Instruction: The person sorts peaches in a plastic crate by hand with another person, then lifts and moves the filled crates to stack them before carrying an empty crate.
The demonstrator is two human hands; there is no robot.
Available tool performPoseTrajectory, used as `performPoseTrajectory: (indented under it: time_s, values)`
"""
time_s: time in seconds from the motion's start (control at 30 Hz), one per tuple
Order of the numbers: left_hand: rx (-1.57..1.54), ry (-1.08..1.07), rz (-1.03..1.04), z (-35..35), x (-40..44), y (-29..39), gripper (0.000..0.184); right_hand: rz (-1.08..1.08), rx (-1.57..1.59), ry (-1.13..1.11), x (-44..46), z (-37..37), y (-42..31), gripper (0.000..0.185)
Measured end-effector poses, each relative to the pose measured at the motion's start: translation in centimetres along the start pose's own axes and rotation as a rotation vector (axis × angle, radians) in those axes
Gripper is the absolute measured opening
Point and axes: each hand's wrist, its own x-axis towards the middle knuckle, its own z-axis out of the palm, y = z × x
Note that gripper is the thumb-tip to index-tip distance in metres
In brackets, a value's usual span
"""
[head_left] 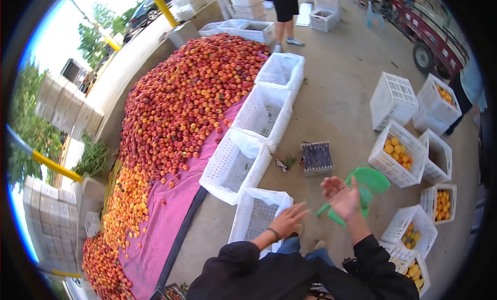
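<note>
My left hand [289, 220] is open and empty above the rim of a lined white crate [254, 217], with a dark band at its wrist. To the right, my right hand [342, 198] is open with the palm turned up and nothing in it. Just beyond and beside it are green plastic containers [371, 182], partly hidden by the hand. A small stool with a dark woven seat [317, 157] stands in front of my hands. Both arms wear black sleeves.
A large fruit pile [181, 103] lies on a pink cloth [171, 212] at left, beside a row of lined white crates [263, 113]. At right stand several crates, some with yellow fruit [397, 152]. One person [286, 10] stands ahead, another [468, 87] beside a red cart [440, 38].
</note>
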Motion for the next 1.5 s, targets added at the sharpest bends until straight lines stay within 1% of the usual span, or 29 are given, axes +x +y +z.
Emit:
performPoseTrajectory:
  time_s: [0.07,0.13,0.17,0.27,0.3,0.37,0.5,0.53,0.57,0.63,0.67,0.7,0.73,0.77,0.8,0.83,0.9,0.97,1.0,1.03,1.1,1.13,1.17,1.2,1.23,1.3,1.37,1.47,1.5]
  values:
    - [-0.173,-0.469,-0.775,1.8,-7.3,-6.6,0.036,-0.009,-0.187,-0.102,0.8,0.5,-2.9,0.042]
    - [-0.207,0.084,-1.04,6.6,-18.9,-13.4,0.029,-0.034,-0.417,-0.09,1.9,-0.4,-4.6,0.036]
    - [-0.333,0.16,-1.299,4.0,-21.2,-12.4,0.025,-0.071,-0.639,-0.061,1.6,-1.7,-5.7,0.03]
    - [-0.531,0.377,-1.659,4.2,-29.7,-10.9,0.021,0.103,-0.899,0.226,1.6,-14.2,-9.2,0.02]
    - [-0.549,0.373,-1.694,5.3,-30.9,-9.9,0.021,0.138,-0.918,0.23,0.6,-17.1,-10.5,0.02]
    - [-0.094,0.432,-1.502,8.1,-34.7,-7.3,0.018,0.296,-0.714,0.59,-0.3,-21.4,-10.6,0.014]
    - [-0.698,0.519,-1.676,13.6,-33.5,-6.1,0.025,0.318,-0.924,0.601,0.7,-18.9,-10.6,0.016]
    - [-0.53,0.462,-1.577,16.6,-32.4,-7.1,0.025,0.365,-0.923,0.54,2.1,-18.0,-10.3,0.018]
    - [-0.471,0.352,-1.502,11.4,-25.8,-4.9,0.027,0.421,-0.925,0.458,4.4,-17.0,-9.6,0.02]
    - [-0.346,0.538,-1.243,10.1,-17.2,-4.2,0.036,0.514,-0.934,0.316,9.4,-15.4,-7.2,0.025]
    - [-0.398,0.476,-1.314,8.1,-12.3,-4.5,0.039,0.566,-0.905,0.253,11.7,-14.3,-4.5,0.03]
    - [-0.562,0.549,-1.214,4.4,-8.1,-3.6,0.044,0.629,-0.917,0.191,13.3,-12.4,-1.6,0.035]
    - [-0.48,0.801,-1.075,5.6,-3.9,-4.6,0.046,0.682,-0.931,0.138,14.6,-10.0,1.2,0.041]
    - [-0.387,0.962,-0.991,0.2,0.1,-1.7,0.044,0.782,-0.994,0.053,15.1,-7.2,5.0,0.041]
    - [-0.188,0.936,-0.826,-0.2,3.3,-3.2,0.048,0.706,-0.895,-0.27,13.9,-4.4,8.6,0.048]
    - [-0.335,1.011,-0.764,-4.4,4.5,0.1,0.054,0.624,-0.752,-0.565,11.7,-1.6,11.4,0.056]
    - [-0.087,0.96,-0.647,-3.8,6.5,0.5,0.068,0.852,-0.765,-0.499,4.4,9.2,14.4,0.059]
    - [-0.024,1.032,-0.637,-5.6,0.6,3.7,0.071,1.095,-0.65,-0.57,4.5,10.9,16.0,0.065]
    - [0.018,1.063,-0.578,-6.2,-2.0,4.7,0.074,1.189,-0.621,-0.742,5.7,11.1,16.9,0.065]
    - [0.046,1.061,-0.677,-4.7,-4.9,4.6,0.074,1.267,-0.587,-0.926,6.9,11.2,17.8,0.065]
    - [0.447,0.855,-1.181,0.0,-11.1,4.4,0.068,1.256,-0.728,-0.743,5.5,13.3,19.2,0.059]
    - [-0.115,0.941,-1.359,3.8,-14.5,3.9,0.063,1.194,-0.867,-0.656,5.6,13.3,19.8,0.056]
    - [-0.562,0.894,-1.741,5.1,-17.3,6.4,0.05,1.205,-0.867,-0.669,6.1,13.0,20.4,0.056]
    - [-0.802,0.735,-1.973,7.5,-20.7,8.7,0.043,1.204,-0.972,-0.833,7.0,12.4,20.8,0.05]
    - [-0.737,0.739,-2.098,12.2,-23.4,11.2,0.037,1.194,-1.074,-1.0,7.9,11.4,21.1,0.045]
    - [-0.343,1.026,-2.103,19.7,-26.0,19.3,0.031,1.111,-1.27,-0.968,9.1,7.8,21.7,0.037]
    - [-0.543,0.824,-2.421,22.5,-26.2,26.9,0.031,0.995,-1.611,-0.868,10.7,3.4,21.1,0.026]
    - [-1.033,0.923,-2.692,32.6,-25.1,34.5,0.024,1.101,-1.977,-0.728,16.9,-6.0,17.3,0.018]
    - [-0.975,0.653,-2.619,40.5,-24.5,36.0,0.023,1.152,-2.056,-0.633,17.4,-7.2,15.5,0.016]
